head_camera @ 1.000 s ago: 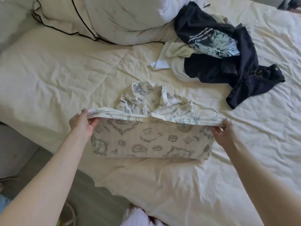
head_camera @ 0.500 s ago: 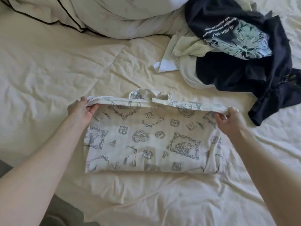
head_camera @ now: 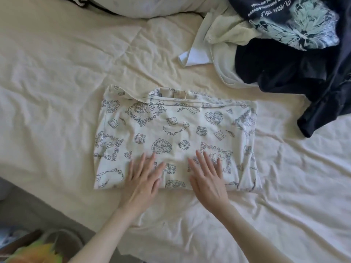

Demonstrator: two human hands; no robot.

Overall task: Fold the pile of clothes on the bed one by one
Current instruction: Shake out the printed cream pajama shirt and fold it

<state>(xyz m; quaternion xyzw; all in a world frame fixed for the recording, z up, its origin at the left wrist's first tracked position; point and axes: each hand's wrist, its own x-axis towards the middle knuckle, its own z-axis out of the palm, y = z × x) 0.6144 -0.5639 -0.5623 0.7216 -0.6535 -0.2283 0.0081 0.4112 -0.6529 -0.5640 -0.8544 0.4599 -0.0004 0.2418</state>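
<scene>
The person is smoothing the printed top (head_camera: 176, 137), which is lying folded into a wide rectangle on the bed (head_camera: 57, 82), near its front edge; this looks like the pressing-flat stage of one garment's fold. Both hands are lying flat on the lower middle of the cloth, side by side and just apart. The left hand (head_camera: 142, 179) is resting palm down with fingers straight and slightly spread, tips pointing up and a little right; the right hand (head_camera: 208, 177) is doing likewise, fingers angling up and a little left. Neither hand is gripping anything. Both forearms are reaching in from the bottom of the view and converging toward the cloth. The top's far edge is showing a loose band and a bit of the layer beneath peeking out, and the right end is bunching slightly, so the rectangle probably wants another fold, side to side, calling for a pinch at one end's corners. The pile (head_camera: 284, 59) of dark and pale clothes is waiting at the upper right, well apart from the hands, with a pillow (head_camera: 144, 6) at the top.
</scene>
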